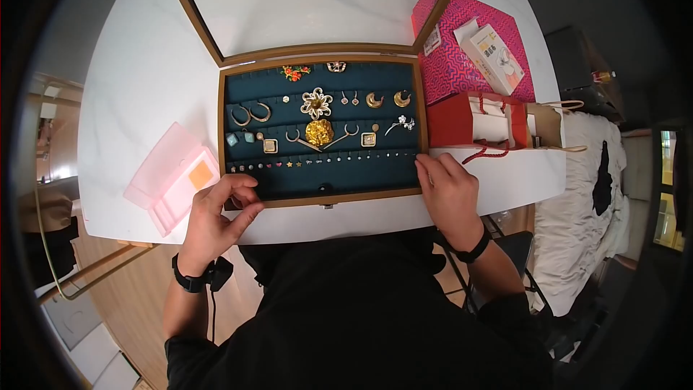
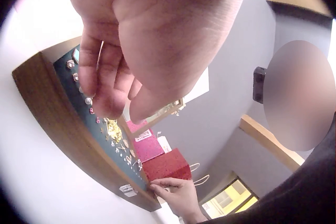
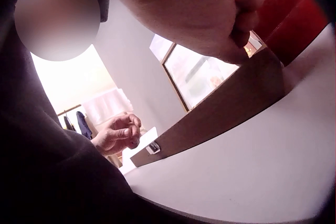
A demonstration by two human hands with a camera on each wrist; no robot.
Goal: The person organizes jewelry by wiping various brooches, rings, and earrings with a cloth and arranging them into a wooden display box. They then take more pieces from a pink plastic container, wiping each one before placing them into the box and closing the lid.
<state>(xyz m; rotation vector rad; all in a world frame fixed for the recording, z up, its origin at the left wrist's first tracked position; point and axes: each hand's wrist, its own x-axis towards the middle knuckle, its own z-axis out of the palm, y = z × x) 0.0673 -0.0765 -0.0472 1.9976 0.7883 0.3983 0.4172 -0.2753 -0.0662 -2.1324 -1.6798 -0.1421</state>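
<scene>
A wooden jewelry box lined in dark green lies before me, its glass lid raised away from me. Rows inside hold a flower brooch, a gold brooch, gold crescent earrings, hoop earrings and a line of small studs. My left hand hovers at the front left corner, fingers loosely bent over the studs' left end, nothing visible between them. At the front right corner my right hand grips the box's edge between thumb and fingers. A metal clasp sits on the front wall.
Left of the box lies a pink case, lid raised, with an orange piece inside. To the right are a patterned pink box, a small white carton on it, and a red paper bag with cord handles.
</scene>
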